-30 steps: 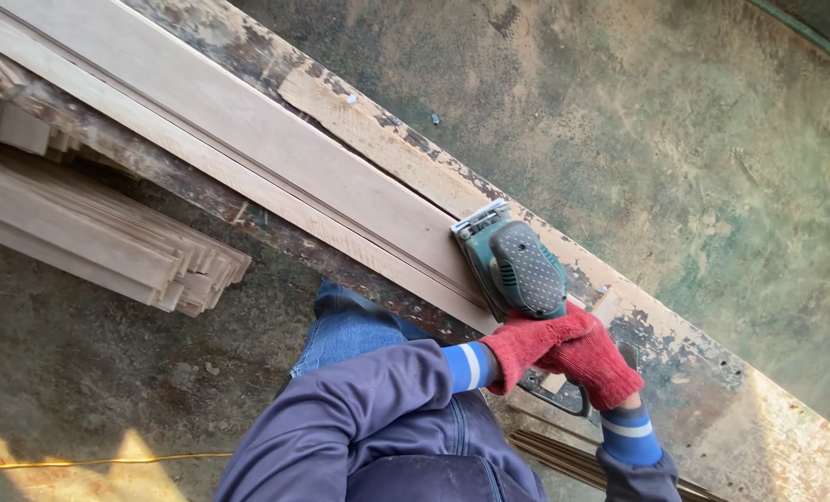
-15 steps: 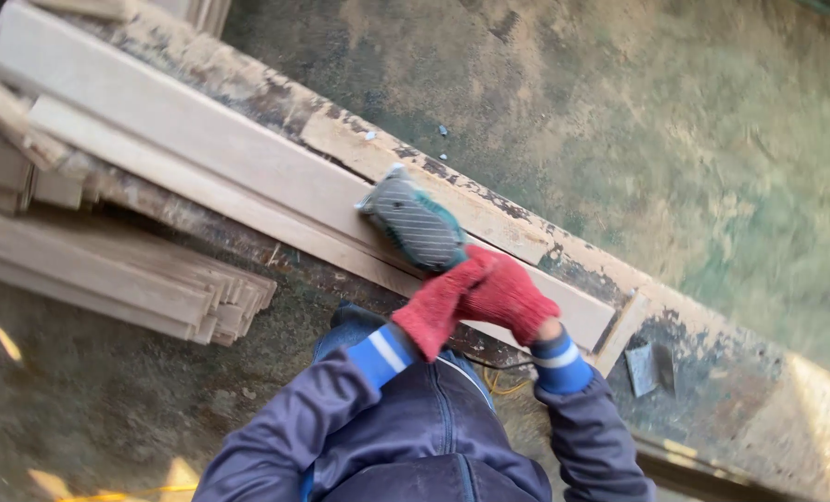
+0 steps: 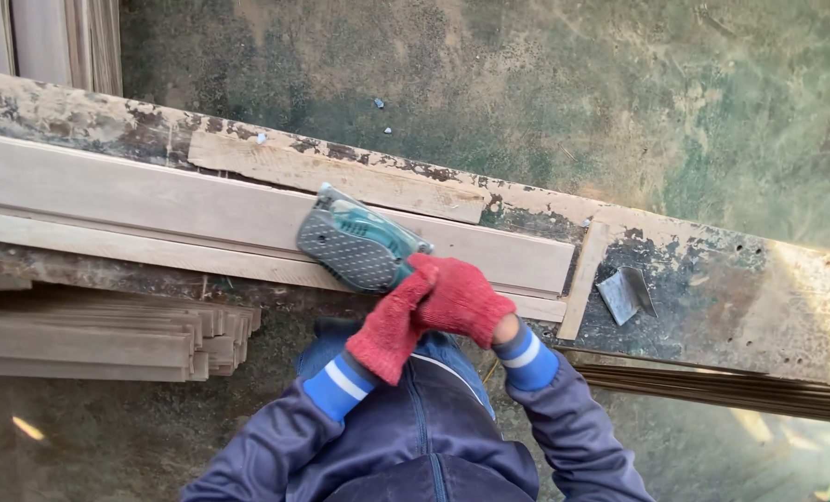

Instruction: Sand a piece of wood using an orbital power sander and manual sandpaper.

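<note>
Left hand (image 3: 389,327) and right hand (image 3: 461,297) — red-gloved, clasped together around green sander's (image 3: 355,246) rear — pressing it onto pale board (image 3: 155,200) on worn bench (image 3: 712,279), frame centre.

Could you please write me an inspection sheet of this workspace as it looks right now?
Surface: long worn bench, paint flaked, dusty.
Job's things: green sander resting on a pale board that lies along the bench; a thin strip lies across the board's end.
Clutter: wood offcut behind the board; small metal scraper on the bench.
Grippers: left hand and right hand, both in red gloves, closed together on the sander's rear.
Cables: nothing seen.
Surroundings: stacked slats under the bench at left; thin rods at right; stained green floor; planks at top left.
</note>
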